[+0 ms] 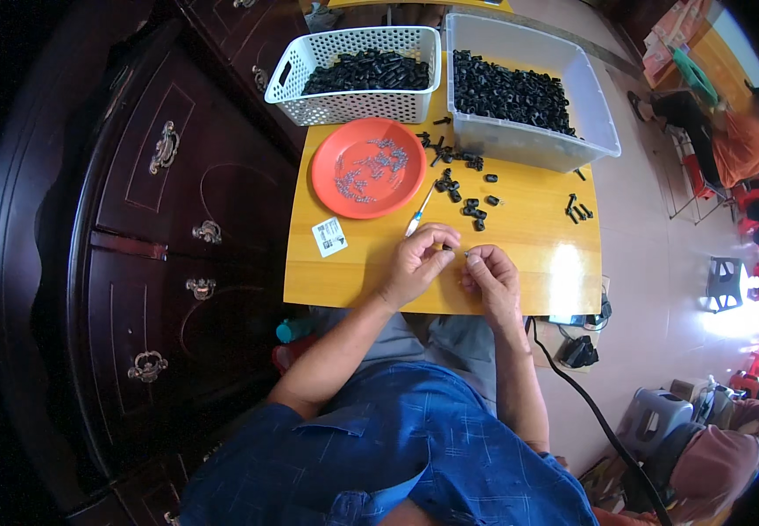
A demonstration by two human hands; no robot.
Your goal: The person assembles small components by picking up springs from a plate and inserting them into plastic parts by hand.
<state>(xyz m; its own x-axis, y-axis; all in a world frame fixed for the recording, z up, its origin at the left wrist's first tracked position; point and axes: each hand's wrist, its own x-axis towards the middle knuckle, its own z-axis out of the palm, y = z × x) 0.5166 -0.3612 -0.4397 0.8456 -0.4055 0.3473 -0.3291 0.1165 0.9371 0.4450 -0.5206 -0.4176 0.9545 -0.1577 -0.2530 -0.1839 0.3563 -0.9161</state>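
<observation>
1. The small dark piece [447, 248] sits at the near part of the worktop [353, 276], pinched between the thumb and fingers of the left hand [416, 266].
2. Just to its right, the thumb and fingers of the right hand [492, 273] press together on a tiny pale bit [466, 253]; the two hands face each other with a narrow gap between.
3. Both held pieces are mostly covered by the fingers — their shape is too small to make out, and I cannot tell whether they touch.
4. Beyond the left hand lies a slim white-and-blue tool [420, 212], its near end close to the knuckles; a white printed card [329, 237] rests to the left.
5. Loose black parts [474, 210] lie beyond the hands, with a few dark pegs [579, 209] farther right.
6. A red plate [322, 180] bears scattered small metal pieces [385, 161].
7. At the far side stand a white perforated basket [362, 110] and a clear bin [520, 146], both holding heaped black parts; their walls hide some of the contents.
8. A dark cabinet [147, 254] fills the left, fading into the black rim.
</observation>
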